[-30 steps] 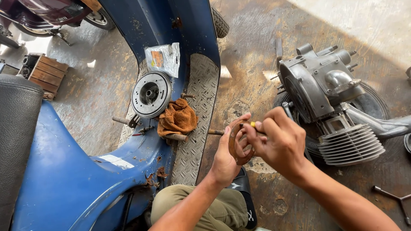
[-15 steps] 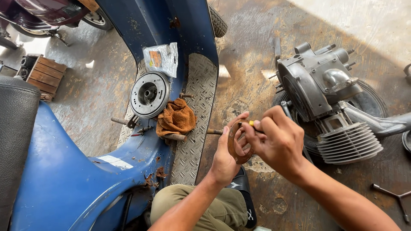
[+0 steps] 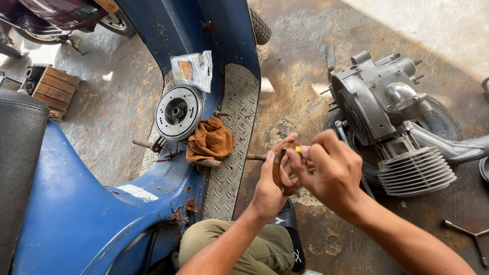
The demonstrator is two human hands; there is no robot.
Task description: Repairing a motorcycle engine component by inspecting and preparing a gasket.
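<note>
1. Little has moved since earlier; both hands stay together.
2. The rusty brake shoe (image 3: 283, 170) stands on edge, long axis twelve-to-six, at the engine's (image 3: 379, 99) eight o'clock.
3. Left hand (image 3: 269, 186) grip pinches it; right hand (image 3: 326, 170) fingers press a yellow-tipped tool (image 3: 298, 149).

Scooter (image 3: 91, 214) at 9 o'clock; on its floorboard (image 3: 235, 127) lie drum (image 3: 178, 112), rag (image 3: 210, 141) just right of it, bag (image 3: 192, 70) behind. Engine (image 3: 387, 112) at 2 o'clock on floor. Hands centre: left hand (image 3: 270, 186), right hand (image 3: 328, 170), ring (image 3: 281, 170) between. Crate (image 3: 48, 86) at 10 o'clock. Wrench (image 3: 466, 234) at 4 o'clock.
</note>
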